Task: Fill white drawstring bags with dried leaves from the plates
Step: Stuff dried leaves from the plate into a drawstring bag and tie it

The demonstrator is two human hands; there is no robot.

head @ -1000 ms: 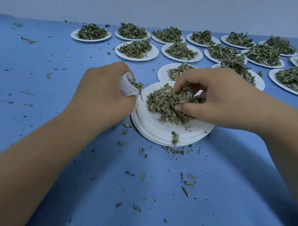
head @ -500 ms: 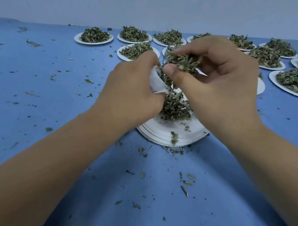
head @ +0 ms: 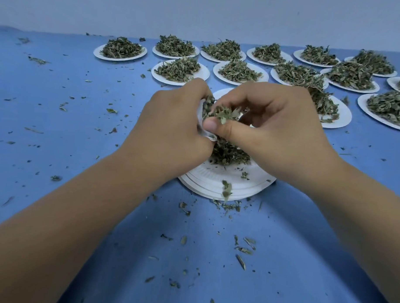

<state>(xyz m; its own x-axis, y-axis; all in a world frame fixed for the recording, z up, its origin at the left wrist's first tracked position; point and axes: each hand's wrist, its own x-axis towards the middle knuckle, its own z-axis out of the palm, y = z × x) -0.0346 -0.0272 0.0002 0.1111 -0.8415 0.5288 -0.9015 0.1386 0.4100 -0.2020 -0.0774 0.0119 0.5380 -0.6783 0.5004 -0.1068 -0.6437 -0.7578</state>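
Fingertips [head: 212,125] of the right hand [head: 274,131] pinch a tuft of dried leaves [head: 222,112] at the mouth of the white drawstring bag [head: 205,135], which the left hand [head: 170,130] grips, both above the leaf pile [head: 228,153] on a stack of white plates [head: 227,186], with more heaped plates [head: 121,51] behind on the blue table [head: 59,123].
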